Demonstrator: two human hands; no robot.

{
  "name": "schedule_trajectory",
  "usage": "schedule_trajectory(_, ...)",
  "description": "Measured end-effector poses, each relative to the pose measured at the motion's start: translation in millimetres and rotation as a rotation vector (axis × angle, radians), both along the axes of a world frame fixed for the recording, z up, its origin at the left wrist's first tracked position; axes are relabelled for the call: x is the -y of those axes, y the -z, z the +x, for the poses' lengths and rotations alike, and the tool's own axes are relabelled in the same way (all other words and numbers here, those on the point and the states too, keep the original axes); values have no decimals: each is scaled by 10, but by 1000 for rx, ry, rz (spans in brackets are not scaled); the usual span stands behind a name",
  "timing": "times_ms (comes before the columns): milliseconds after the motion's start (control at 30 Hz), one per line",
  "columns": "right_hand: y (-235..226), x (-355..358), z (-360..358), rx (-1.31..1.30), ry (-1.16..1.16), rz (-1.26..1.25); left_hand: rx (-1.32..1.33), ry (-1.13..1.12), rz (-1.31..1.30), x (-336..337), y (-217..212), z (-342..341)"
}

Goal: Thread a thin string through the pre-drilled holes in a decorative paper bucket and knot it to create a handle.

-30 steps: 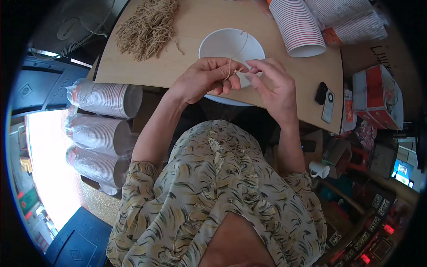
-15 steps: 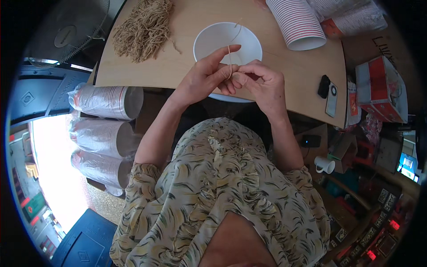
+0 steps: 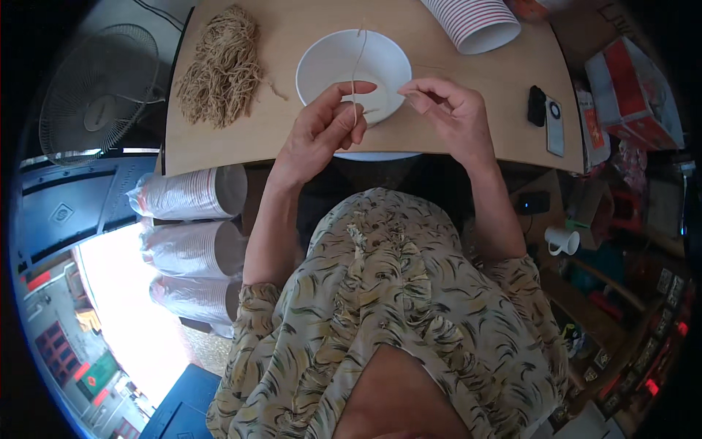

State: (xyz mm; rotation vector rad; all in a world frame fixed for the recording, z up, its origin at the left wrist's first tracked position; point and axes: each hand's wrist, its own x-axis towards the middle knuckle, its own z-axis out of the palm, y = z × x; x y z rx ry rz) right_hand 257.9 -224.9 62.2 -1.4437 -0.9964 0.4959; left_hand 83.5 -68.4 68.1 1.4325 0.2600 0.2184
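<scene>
My left hand is closed on a thin tan strand, with the thumb bent in and the index finger extended. The strand runs up past the index finger to the far rim of a white bowl. A short end sticks out beside the left thumb. To the right, my right hand is apart from the left, its thumb and index finger pressed together at the tips. Whether anything is between those tips is too small to tell. A pile of tan knotted strands lies on the table, left of the bowl.
Stacked paper cups lie at the far right. A phone and a black object rest near the right edge. Wrapped cup stacks lie below left, a fan beyond. A white mug sits lower right.
My right hand has let go near the left hand and moved away to the right. The left hand keeps the strand. The whole view has shifted slightly.
</scene>
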Motion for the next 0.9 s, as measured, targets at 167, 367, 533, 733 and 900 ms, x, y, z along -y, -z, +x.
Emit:
schedule_trajectory(167,-206,-64,-77,315,-141,-131,-5,8,33,66,-57,20)
schedule_trajectory(367,-141,-139,-127,416,-175,-144,8,32,95,36,-83,14)
schedule_trajectory(533,-178,-90,-187,298,-124,-104,1,41,-12,-9,-39,-11)
schedule_trajectory(733,-326,-76,-169,477,-169,42,36,-19,58,55,-87,-2)
schedule_trajectory(900,-350,-184,-106,435,-188,111,81,20,57,34,-102,3)
